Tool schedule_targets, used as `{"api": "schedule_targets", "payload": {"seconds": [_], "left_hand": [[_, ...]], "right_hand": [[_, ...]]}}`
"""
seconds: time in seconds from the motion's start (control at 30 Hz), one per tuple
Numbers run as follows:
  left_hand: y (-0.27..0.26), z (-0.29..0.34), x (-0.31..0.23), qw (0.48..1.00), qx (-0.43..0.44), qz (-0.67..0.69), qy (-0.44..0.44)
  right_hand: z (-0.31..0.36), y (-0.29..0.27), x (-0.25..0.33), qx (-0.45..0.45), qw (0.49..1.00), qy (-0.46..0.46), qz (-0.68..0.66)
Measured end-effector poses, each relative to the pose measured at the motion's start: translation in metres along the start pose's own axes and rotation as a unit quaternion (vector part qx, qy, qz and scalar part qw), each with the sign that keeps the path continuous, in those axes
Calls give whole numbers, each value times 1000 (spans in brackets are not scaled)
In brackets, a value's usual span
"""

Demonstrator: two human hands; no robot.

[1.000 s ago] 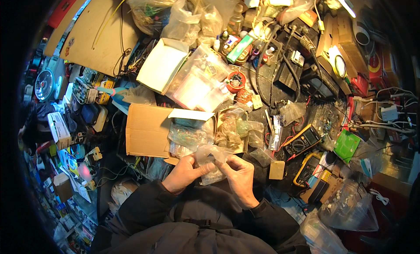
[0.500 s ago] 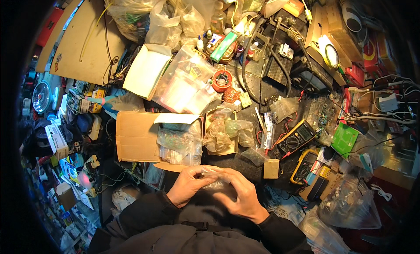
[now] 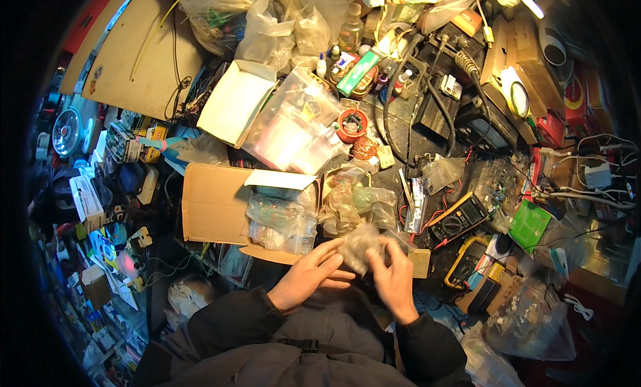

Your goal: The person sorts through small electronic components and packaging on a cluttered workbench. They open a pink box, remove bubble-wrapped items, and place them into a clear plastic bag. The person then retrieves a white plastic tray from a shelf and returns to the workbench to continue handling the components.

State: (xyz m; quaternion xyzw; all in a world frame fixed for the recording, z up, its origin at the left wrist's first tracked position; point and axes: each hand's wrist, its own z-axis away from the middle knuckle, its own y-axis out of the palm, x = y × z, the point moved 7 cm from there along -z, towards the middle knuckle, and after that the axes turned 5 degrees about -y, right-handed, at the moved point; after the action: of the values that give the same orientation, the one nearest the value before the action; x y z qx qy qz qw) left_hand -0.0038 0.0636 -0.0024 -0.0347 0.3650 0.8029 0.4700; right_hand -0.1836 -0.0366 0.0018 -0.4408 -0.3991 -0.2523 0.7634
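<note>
A small crumpled clear plastic bag (image 3: 361,247), smeared by motion, is gripped between the thumb and fingers of my right hand (image 3: 395,280). What the bag contains cannot be made out. My left hand (image 3: 308,279) is just left of it, fingers stretched and apart, holding nothing; its fingertips come close to the bag. Beyond my left hand stands an open cardboard box (image 3: 217,205) with several clear bags (image 3: 282,217) in it. A second, smaller box of crumpled bags (image 3: 354,197) is behind the bag that I hold.
To the right lie a multimeter (image 3: 461,215), a yellow-edged meter (image 3: 467,260) and a green circuit board (image 3: 529,225). A small tan block (image 3: 420,263) sits beside my right hand. Farther back are a red round container (image 3: 352,125) and a black finned metal case (image 3: 437,113).
My hands have drawn apart. The bag, formerly between both hands near my body, is now forward in my right hand, and my left hand has opened. The whole view has shifted slightly.
</note>
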Motion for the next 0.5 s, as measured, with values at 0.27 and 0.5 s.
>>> {"api": "schedule_targets", "payload": {"seconds": [0.27, 0.5], "left_hand": [[-81, 81, 55, 999, -18, -28, -43], [-193, 82, 119, 949, -282, 112, 86]], "right_hand": [[-112, 32, -26, -144, 979, -74, 125], [-107, 34, 53, -149, 917, -280, 240]]}}
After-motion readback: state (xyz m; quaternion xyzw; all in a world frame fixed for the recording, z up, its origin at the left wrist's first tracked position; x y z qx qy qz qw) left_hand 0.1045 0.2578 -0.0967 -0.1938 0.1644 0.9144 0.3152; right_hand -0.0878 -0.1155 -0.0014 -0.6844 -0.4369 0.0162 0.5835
